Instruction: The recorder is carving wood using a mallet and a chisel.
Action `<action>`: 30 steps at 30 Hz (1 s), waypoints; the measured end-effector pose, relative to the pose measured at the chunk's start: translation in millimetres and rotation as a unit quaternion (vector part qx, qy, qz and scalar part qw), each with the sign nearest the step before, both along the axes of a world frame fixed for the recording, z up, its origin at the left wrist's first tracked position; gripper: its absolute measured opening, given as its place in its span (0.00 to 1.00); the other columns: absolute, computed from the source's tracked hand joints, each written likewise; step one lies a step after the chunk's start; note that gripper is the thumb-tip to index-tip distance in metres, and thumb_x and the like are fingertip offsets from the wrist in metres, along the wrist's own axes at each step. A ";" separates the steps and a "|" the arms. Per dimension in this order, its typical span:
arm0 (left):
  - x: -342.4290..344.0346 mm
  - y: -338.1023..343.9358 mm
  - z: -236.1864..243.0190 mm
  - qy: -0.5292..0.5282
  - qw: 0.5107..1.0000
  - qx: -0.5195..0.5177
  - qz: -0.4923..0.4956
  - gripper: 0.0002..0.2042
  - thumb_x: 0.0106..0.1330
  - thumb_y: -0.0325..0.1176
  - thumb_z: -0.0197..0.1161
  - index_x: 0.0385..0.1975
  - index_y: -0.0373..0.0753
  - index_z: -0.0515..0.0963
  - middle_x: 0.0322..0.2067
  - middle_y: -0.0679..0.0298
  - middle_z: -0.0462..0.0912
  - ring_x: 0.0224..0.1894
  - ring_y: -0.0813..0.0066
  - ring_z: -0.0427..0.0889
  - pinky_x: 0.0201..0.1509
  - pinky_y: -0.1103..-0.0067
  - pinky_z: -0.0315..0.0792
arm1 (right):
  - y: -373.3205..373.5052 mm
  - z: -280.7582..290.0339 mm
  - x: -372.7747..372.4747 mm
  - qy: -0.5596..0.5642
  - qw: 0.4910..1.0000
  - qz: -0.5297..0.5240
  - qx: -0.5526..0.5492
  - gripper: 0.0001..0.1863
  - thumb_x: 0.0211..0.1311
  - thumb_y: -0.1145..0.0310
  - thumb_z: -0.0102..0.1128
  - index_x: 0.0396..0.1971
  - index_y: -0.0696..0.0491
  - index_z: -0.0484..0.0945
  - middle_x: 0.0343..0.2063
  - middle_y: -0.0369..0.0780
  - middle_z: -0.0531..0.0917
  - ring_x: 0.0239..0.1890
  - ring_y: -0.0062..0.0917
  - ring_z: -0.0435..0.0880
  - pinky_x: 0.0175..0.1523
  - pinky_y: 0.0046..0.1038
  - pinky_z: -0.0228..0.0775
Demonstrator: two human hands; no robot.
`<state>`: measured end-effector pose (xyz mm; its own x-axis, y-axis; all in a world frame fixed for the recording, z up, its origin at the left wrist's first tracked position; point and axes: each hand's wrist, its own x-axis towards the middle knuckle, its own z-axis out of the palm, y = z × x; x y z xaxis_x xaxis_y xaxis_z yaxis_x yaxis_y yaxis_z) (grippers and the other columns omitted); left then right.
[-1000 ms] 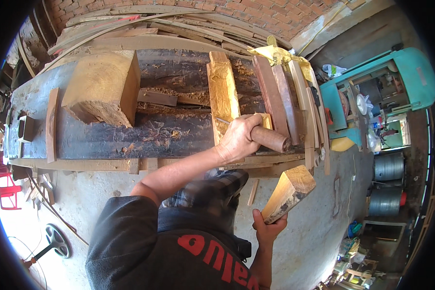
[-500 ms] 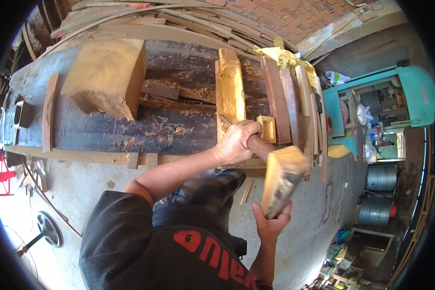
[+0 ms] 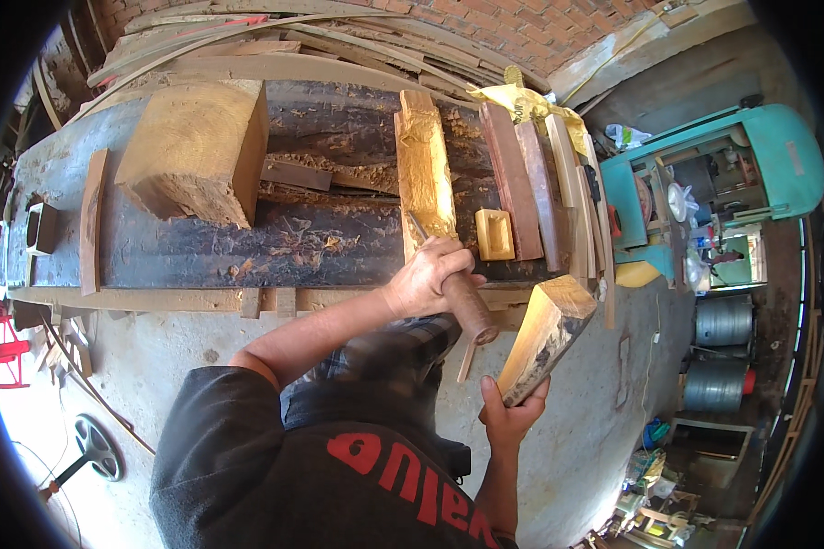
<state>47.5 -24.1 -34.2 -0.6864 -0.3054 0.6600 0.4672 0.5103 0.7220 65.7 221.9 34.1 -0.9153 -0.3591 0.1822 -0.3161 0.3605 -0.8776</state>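
My left hand (image 3: 428, 276) is closed around a chisel (image 3: 471, 311) with a round brown wooden handle. Its thin metal blade reaches onto the near part of a yellow, hollowed-out wooden piece (image 3: 423, 156), which lies across the dark bench. In my right hand (image 3: 515, 416) is the lower end of a thick wooden block (image 3: 545, 337), with pale cut faces and a dark side. The block stands tilted, apart from the chisel's handle end. Beside the hollowed piece, to its right, rests a small yellow wooden box (image 3: 495, 235) with a recess.
A large wooden block (image 3: 197, 146) sits on the left of the worn dark bench (image 3: 339, 252). Brown strips (image 3: 511, 183) lie at the right end, near a yellow bag (image 3: 513, 94). Beyond stands a teal machine (image 3: 783, 165). Long boards (image 3: 339, 41) are stacked behind.
The wooden block has come away from the chisel handle, to the right, uncovering the handle's end. The handle now points more toward me, and my left hand sits slightly lower.
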 end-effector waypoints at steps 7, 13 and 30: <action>-16.7 -3.1 25.6 -0.047 0.984 0.170 -0.005 0.11 0.53 0.27 0.70 0.28 0.36 0.72 0.24 0.55 0.78 0.29 0.58 0.82 0.33 0.68 0.73 | 22.0 31.8 -22.3 0.133 0.989 0.062 0.028 0.34 0.49 0.72 0.72 0.55 0.60 0.63 0.25 0.34 0.74 0.14 0.15 0.69 0.19 0.18 0.60; -25.4 -14.4 39.3 -0.087 0.977 0.190 0.030 0.09 0.51 0.23 0.66 0.29 0.35 0.72 0.24 0.52 0.79 0.30 0.60 0.83 0.34 0.70 0.74 | -7.7 32.2 -18.2 0.218 0.974 0.040 -0.042 0.33 0.49 0.72 0.72 0.54 0.61 0.66 0.28 0.36 0.75 0.26 0.19 0.76 0.32 0.22 0.69; -14.2 -2.4 8.6 -0.054 0.995 0.088 -0.013 0.14 0.55 0.34 0.70 0.25 0.35 0.70 0.24 0.51 0.76 0.31 0.46 0.77 0.36 0.61 0.70 | -8.0 -0.9 6.9 -0.066 0.996 -0.016 0.052 0.25 0.46 0.71 0.77 0.43 0.60 0.73 0.34 0.38 0.80 0.37 0.22 0.79 0.43 0.28 0.73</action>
<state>33.3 -26.5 -25.6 -0.7597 -0.3909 0.5197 0.3930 0.3608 0.8458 72.7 213.9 33.1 -0.9404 -0.3394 0.0233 -0.1874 0.4596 -0.8682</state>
